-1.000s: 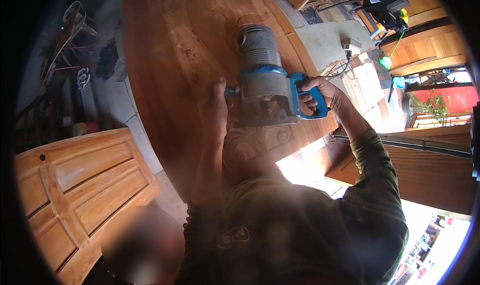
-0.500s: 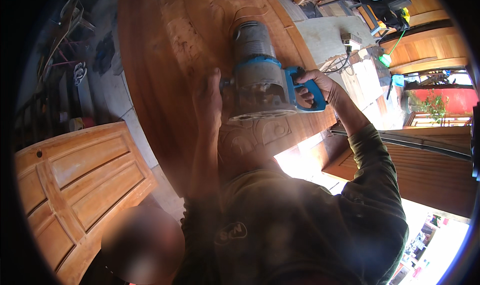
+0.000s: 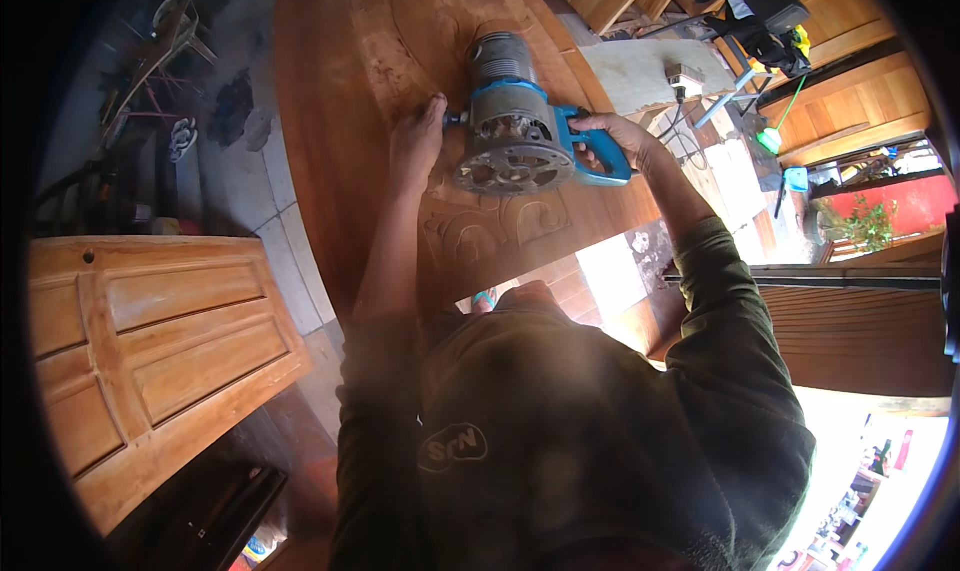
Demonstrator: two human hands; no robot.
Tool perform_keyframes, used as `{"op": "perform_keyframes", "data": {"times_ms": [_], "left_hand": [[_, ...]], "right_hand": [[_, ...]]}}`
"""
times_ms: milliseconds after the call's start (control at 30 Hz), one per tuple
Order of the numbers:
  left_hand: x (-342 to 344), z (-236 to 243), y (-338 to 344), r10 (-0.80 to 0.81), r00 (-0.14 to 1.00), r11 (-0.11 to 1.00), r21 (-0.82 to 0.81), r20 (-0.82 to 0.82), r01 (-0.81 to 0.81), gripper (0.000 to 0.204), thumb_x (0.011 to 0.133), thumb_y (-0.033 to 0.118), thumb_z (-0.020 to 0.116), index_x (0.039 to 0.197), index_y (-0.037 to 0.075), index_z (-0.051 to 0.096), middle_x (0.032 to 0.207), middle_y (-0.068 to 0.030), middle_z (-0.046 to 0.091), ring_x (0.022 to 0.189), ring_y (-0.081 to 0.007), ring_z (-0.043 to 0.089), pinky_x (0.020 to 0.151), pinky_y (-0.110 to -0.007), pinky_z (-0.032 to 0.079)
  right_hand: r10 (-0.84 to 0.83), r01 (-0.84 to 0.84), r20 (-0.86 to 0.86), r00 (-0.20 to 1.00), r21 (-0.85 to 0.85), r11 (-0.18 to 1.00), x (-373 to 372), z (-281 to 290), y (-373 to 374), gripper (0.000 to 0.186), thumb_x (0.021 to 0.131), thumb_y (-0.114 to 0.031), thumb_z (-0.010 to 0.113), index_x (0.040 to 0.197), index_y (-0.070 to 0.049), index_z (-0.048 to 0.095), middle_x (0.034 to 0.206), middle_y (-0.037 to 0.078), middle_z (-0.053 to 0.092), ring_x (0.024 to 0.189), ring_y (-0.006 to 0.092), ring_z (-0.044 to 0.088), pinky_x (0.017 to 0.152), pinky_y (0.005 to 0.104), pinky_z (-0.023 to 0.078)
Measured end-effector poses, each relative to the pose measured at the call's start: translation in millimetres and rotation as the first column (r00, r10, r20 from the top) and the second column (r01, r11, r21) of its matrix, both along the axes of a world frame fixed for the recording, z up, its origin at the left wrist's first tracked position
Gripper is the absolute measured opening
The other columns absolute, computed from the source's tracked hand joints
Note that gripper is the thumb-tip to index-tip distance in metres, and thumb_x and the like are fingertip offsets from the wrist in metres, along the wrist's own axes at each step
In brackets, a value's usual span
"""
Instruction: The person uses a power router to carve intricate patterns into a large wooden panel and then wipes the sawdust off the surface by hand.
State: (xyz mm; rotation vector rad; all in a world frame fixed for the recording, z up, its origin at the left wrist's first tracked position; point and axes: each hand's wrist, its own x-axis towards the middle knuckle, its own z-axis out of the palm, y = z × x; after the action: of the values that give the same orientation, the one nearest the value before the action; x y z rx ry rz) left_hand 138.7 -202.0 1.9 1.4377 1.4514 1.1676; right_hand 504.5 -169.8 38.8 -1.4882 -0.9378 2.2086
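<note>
A grey router with a blue collar is tipped over a brown wooden panel, so its round, dusty base plate faces towards me. My left hand is closed round the side knob, which is mostly hidden by the fingers. On the other side, my right hand grips the blue loop handle, some fingers passing through its opening. Curled carved scrolls mark the panel just below the router, and longer carved lines run across its far part. Whether the router touches the panel cannot be told.
At left lies a panelled wooden door beside grey floor tiles. A chair and sandals are farther left. Beyond the panel's right edge, a grey board bears a socket box with a dark cable. More doors stand far right.
The router has tipped, showing more of its base plate. Both hands keep their grips. My view has shifted, revealing a foot below the panel; the blurred round shape at lower left is gone.
</note>
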Motion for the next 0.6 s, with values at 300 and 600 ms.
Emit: {"op": "perform_keyframes", "data": {"times_ms": [300,600], "left_hand": [[-1.9,3.7,2.1,0.132,0.985,0.986,0.120,-0.111,-0.119,0.040,0.107,0.042,0.053,0.114,0.007,0.072,0.107,-0.0193,0.074,0.097,-0.0408,0.071,0.085,-0.049,0.055],[-0.3,10.3,-1.8,0.172,0.974,0.984,0.069,-0.145,-0.163,0.052,0.105,0.056,0.057,0.111,0.009,0.077,0.098,-0.0074,0.074,0.093,-0.0210,0.070,0.070,-0.033,0.056]], "right_hand": [[-0.076,-0.057,0.261,0.962,0.468,0.882,-11.5,12.3,-17.2,0.062,0.086,-0.047,0.088,0.126,-0.002,0.072,0.108,0.012,0.075,0.091,0.0197,0.072,0.075,0.0336,0.061],[-0.089,-0.127,0.279,0.956,0.668,0.733,-10.6,-1.2,-30.8,0.064,0.093,-0.041,0.083,0.139,-0.001,0.065,0.117,0.008,0.074,0.098,0.0157,0.070,0.086,0.0302,0.056]]}}
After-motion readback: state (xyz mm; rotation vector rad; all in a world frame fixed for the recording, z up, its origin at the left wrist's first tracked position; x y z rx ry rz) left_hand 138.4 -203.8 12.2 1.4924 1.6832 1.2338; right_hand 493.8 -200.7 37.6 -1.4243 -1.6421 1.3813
